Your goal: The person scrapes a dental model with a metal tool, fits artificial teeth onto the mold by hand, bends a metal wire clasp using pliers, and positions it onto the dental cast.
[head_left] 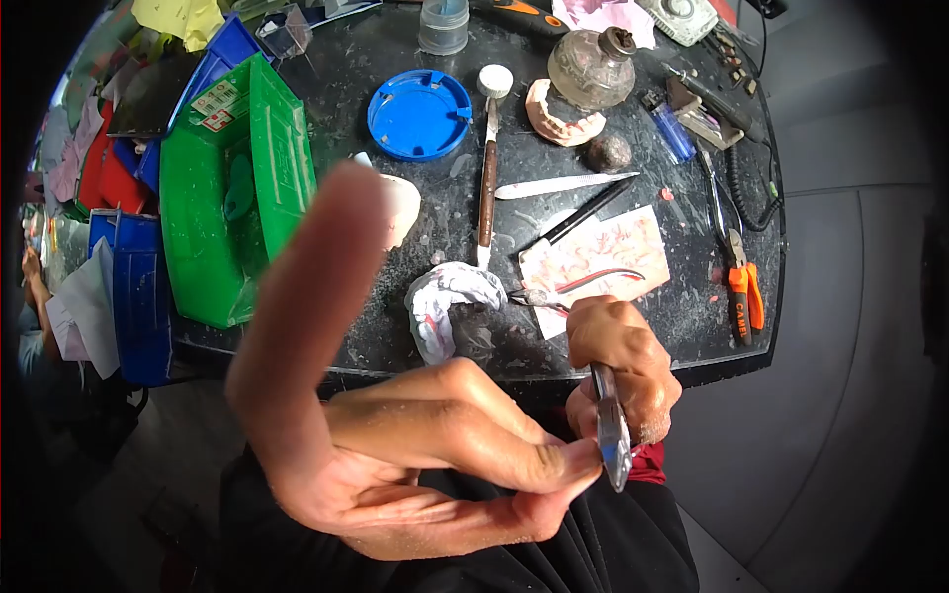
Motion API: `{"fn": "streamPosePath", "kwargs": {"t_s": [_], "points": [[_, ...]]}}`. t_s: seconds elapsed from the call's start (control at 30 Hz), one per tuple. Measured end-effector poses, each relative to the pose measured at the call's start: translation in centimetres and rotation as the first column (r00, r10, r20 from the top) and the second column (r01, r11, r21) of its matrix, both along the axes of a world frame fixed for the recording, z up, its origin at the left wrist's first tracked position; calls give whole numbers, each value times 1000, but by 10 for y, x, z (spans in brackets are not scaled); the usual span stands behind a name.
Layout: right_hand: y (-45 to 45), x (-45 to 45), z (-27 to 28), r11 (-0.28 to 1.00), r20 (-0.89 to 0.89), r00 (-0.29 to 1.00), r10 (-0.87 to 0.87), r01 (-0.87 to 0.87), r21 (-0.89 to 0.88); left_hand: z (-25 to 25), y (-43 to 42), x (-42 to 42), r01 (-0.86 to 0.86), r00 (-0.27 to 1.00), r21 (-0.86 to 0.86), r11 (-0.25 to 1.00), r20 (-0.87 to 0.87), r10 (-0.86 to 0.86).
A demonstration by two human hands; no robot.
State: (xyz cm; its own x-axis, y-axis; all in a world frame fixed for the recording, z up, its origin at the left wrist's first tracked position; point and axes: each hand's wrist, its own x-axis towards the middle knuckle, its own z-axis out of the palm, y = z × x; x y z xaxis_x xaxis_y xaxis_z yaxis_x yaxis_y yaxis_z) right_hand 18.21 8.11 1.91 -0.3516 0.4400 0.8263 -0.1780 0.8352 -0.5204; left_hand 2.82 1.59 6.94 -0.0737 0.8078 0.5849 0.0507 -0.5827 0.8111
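Note:
My right hand (pixel 623 351) is wrapped round a metal tool that looks like pliers (pixel 613 430), its shiny jaws pointing down toward me. Beside those jaws, the thumb and a fingertip of my left hand (pixel 425 445) pinch together; whatever lies between them is too small to make out. One finger of that hand rises blurred, close to the camera. Beyond the hands, a white dental cast (pixel 440 301) rests on the dark bench, next to the tip of a wooden-handled knife (pixel 488 178). Red-handled pliers (pixel 593 284) lie on a marked paper card (pixel 633 247).
A green bin (pixel 282 128) and blue bins (pixel 143 296) stand at left. Farther back are a blue round lid (pixel 419 114), a pinkish dental cast (pixel 563 127) and a glass burner (pixel 590 69). Orange-handled cutters (pixel 741 287) lie near the bench's right edge.

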Motion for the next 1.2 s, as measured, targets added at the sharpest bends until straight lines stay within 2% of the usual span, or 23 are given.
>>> {"fn": "streamPosePath", "kwargs": {"t_s": [0.07,0.1,0.17,0.2,0.23,0.43,0.53,0.57,0.63,0.7,0.73,0.77,0.83,0.87,0.9,1.0,1.03,1.07,1.13,1.2], "points": [[-2,0,-3,1000,-64,998,27,-27,9,-2,0,3,80,995,-4,997,61,-80],[-1,3,-2,999,-39,999,34,-33,25,-1,3,1,155,985,-14,988,78,-154],[0,10,5,997,10,999,47,-47,62,2,5,2,211,971,-81,974,134,-199],[-2,9,9,999,10,999,45,-45,27,4,6,2,238,962,-114,965,164,-218],[-2,10,8,999,7,1000,24,-24,33,-5,5,8,140,977,-27,990,164,-134],[0,10,8,994,40,998,-44,39,98,-7,3,7,260,938,1,965,235,-253],[0,10,12,998,115,992,-52,49,26,-3,0,10,108,969,31,994,221,-112],[1,8,13,998,143,988,-56,56,7,0,1,5,65,991,61,996,117,-72],[-2,9,11,986,177,983,-36,63,-154,7,0,-8,-11,996,130,991,-89,22],[-11,3,9,895,-50,999,-1,-22,-446,9,-2,-13,-54,977,162,985,-196,86],[-12,4,7,841,-171,983,60,-142,-522,9,-2,-14,-68,967,186,980,-230,111],[-17,6,12,728,-273,958,91,-251,-638,9,-3,-15,-82,955,208,975,-262,136],[-16,18,22,637,-167,945,282,-315,-703,11,-2,-18,-66,961,156,986,-257,105],[-20,22,29,617,-41,954,298,-226,-754,12,-2,-20,-60,963,129,990,-254,91],[-22,27,30,692,113,947,300,-134,-709,11,0,-21,-59,970,120,991,-230,85],[-34,38,26,589,-16,984,179,-120,-799,6,6,-22,-53,986,112,992,-154,70],[-34,40,32,634,21,992,126,-64,-771,5,6,-21,-46,987,92,995,-147,59],[-33,38,27,722,-92,993,77,-119,-681,5,6,-20,-34,989,71,997,-139,43],[-38,26,31,775,-241,970,-42,-121,-621,4,6,-16,-12,993,45,999,-120,17],[-32,32,29,836,-146,986,81,-147,-529,4,5,-13,-10,995,41,999,-102,14]]}}
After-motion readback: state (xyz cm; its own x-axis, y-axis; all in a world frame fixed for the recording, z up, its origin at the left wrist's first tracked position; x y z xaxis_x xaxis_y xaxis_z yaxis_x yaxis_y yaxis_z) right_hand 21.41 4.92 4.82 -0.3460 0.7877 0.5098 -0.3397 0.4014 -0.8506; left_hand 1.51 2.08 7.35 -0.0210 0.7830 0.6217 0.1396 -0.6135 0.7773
